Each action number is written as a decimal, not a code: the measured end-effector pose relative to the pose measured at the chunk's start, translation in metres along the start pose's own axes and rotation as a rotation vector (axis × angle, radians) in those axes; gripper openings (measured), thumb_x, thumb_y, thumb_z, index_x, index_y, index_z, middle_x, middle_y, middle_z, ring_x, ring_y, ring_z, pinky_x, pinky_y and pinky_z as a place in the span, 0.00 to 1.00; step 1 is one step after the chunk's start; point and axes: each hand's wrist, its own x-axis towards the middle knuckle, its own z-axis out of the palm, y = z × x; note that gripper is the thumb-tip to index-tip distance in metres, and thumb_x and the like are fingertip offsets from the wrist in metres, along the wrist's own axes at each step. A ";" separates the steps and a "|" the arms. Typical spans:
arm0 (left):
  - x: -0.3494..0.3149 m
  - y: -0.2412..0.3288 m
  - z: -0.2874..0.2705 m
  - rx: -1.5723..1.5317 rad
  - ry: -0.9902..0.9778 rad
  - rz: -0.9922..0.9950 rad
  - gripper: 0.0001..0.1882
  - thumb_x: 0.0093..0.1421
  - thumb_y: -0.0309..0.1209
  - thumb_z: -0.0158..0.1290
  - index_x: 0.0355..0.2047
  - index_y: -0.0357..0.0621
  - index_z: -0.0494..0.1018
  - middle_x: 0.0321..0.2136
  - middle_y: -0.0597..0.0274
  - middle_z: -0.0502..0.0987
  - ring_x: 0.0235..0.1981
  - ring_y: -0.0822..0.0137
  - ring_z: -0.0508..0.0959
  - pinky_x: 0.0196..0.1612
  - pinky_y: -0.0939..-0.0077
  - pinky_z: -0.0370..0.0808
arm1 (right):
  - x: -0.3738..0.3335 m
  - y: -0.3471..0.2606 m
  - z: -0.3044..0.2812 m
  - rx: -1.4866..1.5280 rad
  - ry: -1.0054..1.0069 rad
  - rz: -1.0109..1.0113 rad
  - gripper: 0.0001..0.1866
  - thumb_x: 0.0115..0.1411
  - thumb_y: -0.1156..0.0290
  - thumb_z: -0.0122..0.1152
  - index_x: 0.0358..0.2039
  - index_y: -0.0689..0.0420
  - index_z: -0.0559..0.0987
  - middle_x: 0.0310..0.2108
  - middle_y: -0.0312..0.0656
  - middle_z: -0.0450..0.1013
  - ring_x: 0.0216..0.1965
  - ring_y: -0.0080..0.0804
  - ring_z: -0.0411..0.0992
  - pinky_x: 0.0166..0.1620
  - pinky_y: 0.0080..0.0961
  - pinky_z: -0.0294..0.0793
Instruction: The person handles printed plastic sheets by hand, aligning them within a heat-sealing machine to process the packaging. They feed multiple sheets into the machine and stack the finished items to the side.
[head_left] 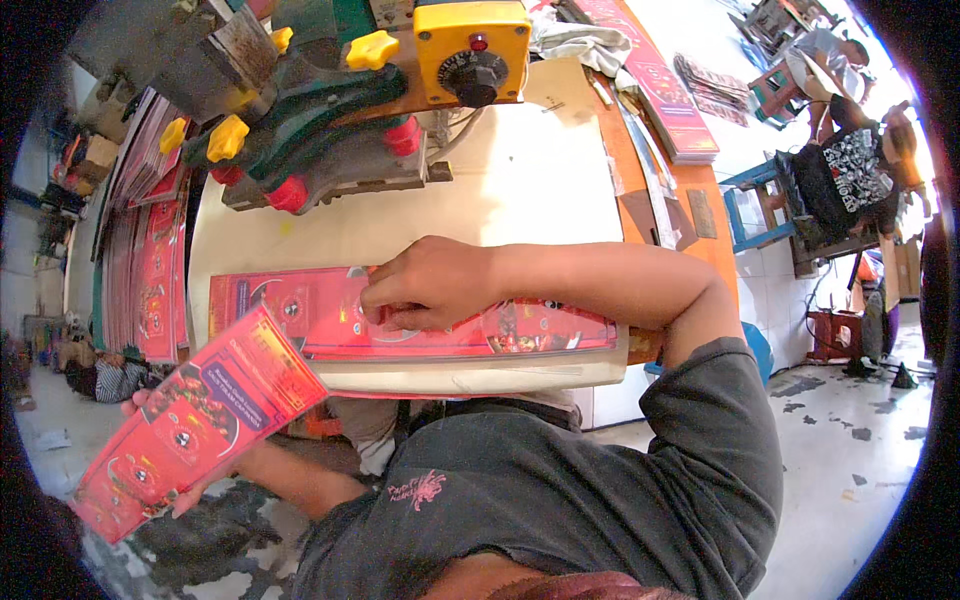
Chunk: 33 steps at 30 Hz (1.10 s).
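Note:
At the lower left, my left hand [188,497] grips a long red printed sheet [185,430] with a dark blue panel and food pictures. It is held tilted off the table's left front edge, fingers behind it. A similar red printed strip [330,310] lies lengthwise along the front of the cream work surface [560,160]. My right hand [425,285] rests on this strip near its middle, with its fingers curled in and closed. Whatever may be between those fingertips is hidden.
A machine with a yellow control box [472,55], yellow knobs and red fittings overhangs the table's back. Stacked red printed sheets [160,270] stand at left; another stack [670,110] lies at the back right. Other people [830,60] sit at the far right.

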 end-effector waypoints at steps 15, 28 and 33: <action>-0.025 -0.012 -0.038 -0.096 0.281 -0.127 0.64 0.49 0.74 0.62 0.71 0.41 0.53 0.63 0.44 0.66 0.60 0.45 0.72 0.64 0.49 0.73 | 0.000 0.004 0.001 -0.022 -0.012 0.054 0.09 0.63 0.66 0.65 0.41 0.51 0.77 0.38 0.42 0.79 0.40 0.50 0.79 0.40 0.48 0.76; -0.020 -0.006 -0.055 -0.421 0.088 -0.417 0.63 0.39 0.57 0.80 0.66 0.39 0.56 0.64 0.53 0.62 0.66 0.49 0.66 0.65 0.41 0.72 | -0.001 0.003 0.001 -0.077 0.041 0.004 0.08 0.63 0.65 0.65 0.40 0.51 0.77 0.36 0.42 0.79 0.38 0.50 0.79 0.38 0.47 0.76; -0.021 -0.015 -0.039 -0.498 0.099 -0.427 0.62 0.41 0.56 0.79 0.66 0.41 0.56 0.63 0.52 0.64 0.67 0.50 0.66 0.65 0.38 0.72 | 0.000 0.004 0.003 -0.088 0.036 0.018 0.08 0.63 0.64 0.64 0.40 0.50 0.77 0.36 0.41 0.79 0.38 0.49 0.79 0.38 0.47 0.76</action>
